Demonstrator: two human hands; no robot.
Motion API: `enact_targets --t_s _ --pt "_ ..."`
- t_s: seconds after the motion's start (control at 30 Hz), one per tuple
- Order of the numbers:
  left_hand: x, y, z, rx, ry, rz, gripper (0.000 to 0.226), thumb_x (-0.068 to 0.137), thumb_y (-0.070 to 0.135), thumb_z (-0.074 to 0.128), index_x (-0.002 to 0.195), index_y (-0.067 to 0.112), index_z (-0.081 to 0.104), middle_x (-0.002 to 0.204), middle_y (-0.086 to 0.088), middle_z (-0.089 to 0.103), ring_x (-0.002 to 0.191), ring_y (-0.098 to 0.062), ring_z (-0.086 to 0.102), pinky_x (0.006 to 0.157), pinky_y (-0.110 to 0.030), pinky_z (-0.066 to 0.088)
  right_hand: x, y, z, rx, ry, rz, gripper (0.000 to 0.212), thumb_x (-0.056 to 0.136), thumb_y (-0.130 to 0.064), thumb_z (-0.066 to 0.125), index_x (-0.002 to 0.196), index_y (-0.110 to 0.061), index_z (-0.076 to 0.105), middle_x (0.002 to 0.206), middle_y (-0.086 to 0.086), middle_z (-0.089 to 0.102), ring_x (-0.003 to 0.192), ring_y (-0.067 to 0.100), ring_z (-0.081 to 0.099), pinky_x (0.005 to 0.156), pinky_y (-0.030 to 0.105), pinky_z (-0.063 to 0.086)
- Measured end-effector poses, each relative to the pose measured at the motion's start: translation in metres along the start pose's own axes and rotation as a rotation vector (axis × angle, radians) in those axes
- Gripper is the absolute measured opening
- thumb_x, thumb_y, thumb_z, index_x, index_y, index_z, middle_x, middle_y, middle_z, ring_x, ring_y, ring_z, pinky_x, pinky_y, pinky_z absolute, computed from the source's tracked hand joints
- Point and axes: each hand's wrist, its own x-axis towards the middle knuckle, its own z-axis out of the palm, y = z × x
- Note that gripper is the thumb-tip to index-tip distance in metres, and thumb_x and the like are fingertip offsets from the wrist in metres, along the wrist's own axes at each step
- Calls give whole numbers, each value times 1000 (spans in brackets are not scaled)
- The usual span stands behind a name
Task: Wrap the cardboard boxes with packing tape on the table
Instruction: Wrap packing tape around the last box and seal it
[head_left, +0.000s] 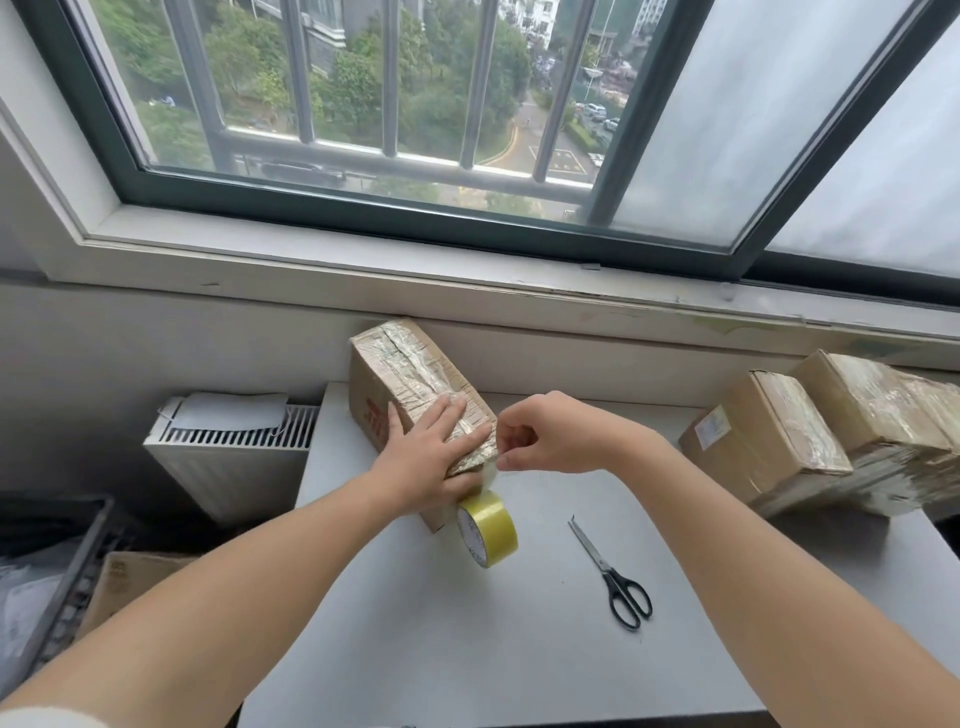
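1. Three cardboard boxes are counted on the smooth grey tabletop (467, 649). One long box (395, 374) is set in the middle against the wall under the windowsill. A second box (758, 436) and a third box (872, 410) are set at the right edge, side by side and touching.
2. All three are brown and rectangular, and their tops are covered in wrinkled, shiny clear tape. Red print is seen on the left side of the long box.
3. One roll of tape (488, 527) is counted. It is round, glossy and yellowish with a white printed core, and it is seen on edge against the near end of the long box.
4. One pair of scissors (610, 571), with silver metal blades and black handles, is laid flat to the right of the roll, apart from it.
5. The left grip (434, 457) is released and laid flat, fingers straight, on top of the long box near its near end.
6. The right grip (545, 434) is clenched, and a thin tape strip (488, 474) is pinched at the box's near right corner, just above the roll.
7. One white ribbed radiator (228, 457) is seen left of the tabletop.
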Motion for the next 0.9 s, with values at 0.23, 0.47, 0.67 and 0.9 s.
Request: enact_targets --t_s 0.23,0.47,0.67,0.9 --pt "-6 -29 8 9 37 413 64 94 65 18 156 49 28 173 6 11 160 -19 2 116 -78 -2 7 -9 6 -1 -31 -38 11 88 -33 76 85 -34 66 79 -12 66 72 4 59 67 26 51" --pt "-5 -24 20 -19 165 431 50 90 56 54 135 44 35 169 -8 25 157 -36 15 119 -73 12 -2 -6 16 19 -20 -16 10 89 -33 77 87 -29 67 78 -12 65 69 1 58 65 24 50" --pt "-5 -16 29 -92 227 394 37 93 44 59 127 36 50 166 -8 33 155 -35 23 115 -76 21 -8 -9 22 51 31 -9 10 89 -32 76 88 -30 67 78 -11 65 71 4 59 68 27 52" --pt "-15 -22 19 -23 215 405 51 95 56 43 144 46 44 162 -4 40 151 -31 35 115 -73 24 -23 -5 10 -12 39 23 21 89 -45 74 78 -30 64 73 -10 63 65 3 54 64 25 46"
